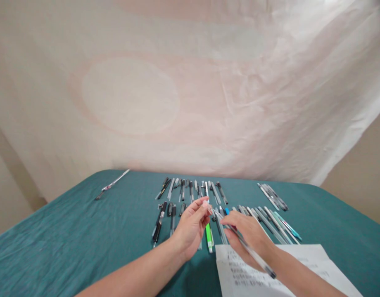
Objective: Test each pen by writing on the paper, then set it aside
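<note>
My right hand [247, 235] is closed around a clear-barrelled pen [250, 249], its dark end slanting down to the right and its other end towards my left hand. Between the thumb and fingers of my left hand [191, 229] is a small clear piece that looks like a pen cap [209, 208]; the fingers partly hide it. The pen's tip and the cap are a short gap apart. Just beneath both hands lie several pens, among them a bright green pen [209, 237]. A sheet of paper [233, 276] with rows of handwriting lies under my right forearm.
Two rows of pens cover the middle of the green tablecloth [69, 235]; the far row includes a black pen [221, 193]. A bundle of clear pens [273, 196] lies at the back right. One long thin pen [112, 184] is at the back left. Behind hangs a pale curtain [190, 95].
</note>
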`<act>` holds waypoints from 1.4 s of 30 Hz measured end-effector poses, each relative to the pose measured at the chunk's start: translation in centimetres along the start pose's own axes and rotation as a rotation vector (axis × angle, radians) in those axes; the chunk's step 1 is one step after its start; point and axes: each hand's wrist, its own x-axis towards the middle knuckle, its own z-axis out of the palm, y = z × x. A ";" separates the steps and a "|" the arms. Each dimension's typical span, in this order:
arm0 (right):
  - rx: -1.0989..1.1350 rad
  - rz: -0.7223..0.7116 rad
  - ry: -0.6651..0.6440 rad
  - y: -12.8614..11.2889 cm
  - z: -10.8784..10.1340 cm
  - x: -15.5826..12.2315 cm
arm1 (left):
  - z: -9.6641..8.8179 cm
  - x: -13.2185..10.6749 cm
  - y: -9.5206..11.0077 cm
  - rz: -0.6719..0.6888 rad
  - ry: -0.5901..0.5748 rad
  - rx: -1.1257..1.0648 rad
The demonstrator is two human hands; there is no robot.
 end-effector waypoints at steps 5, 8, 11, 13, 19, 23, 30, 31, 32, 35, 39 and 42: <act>-0.007 -0.003 0.025 0.3 0.6 0.0 | 0.2 -0.4 -0.3 -0.017 -0.007 -0.009; -0.020 0.013 0.009 0.4 0.7 -0.1 | 0.2 -0.6 -0.6 -0.019 -0.041 -0.004; -0.030 0.018 0.009 0.5 0.8 -0.1 | 0.2 -0.9 -0.7 -0.032 -0.051 0.010; -0.035 -0.007 -0.009 0.6 0.8 -0.2 | 0.3 -1.1 -0.8 -0.031 -0.048 0.010; -0.085 -0.047 -0.114 0.8 0.9 -0.4 | 0.3 -1.4 -1.4 0.018 -0.062 0.027; -0.059 -0.043 -0.134 0.9 1.1 -0.4 | 0.1 -1.5 -1.8 0.016 -0.046 0.032; -0.005 -0.026 -0.159 0.9 1.1 -0.5 | 0.3 -1.7 -1.8 0.040 -0.042 0.033; 0.001 -0.026 -0.156 0.9 1.1 -0.5 | 0.3 -1.7 -1.8 0.043 -0.041 0.032; 0.006 -0.027 -0.154 0.9 1.2 -0.5 | 0.3 -1.7 -1.9 0.044 -0.037 0.031; 0.007 -0.039 -0.150 1.0 1.3 -0.6 | 0.3 -1.8 -2.2 0.037 -0.017 0.025; 0.004 -0.039 -0.138 1.0 1.4 -0.6 | 0.3 -1.9 -2.3 0.021 -0.017 0.025; 0.013 -0.010 -0.160 0.8 1.1 -0.5 | 0.3 -2.0 -2.3 0.014 -0.028 0.028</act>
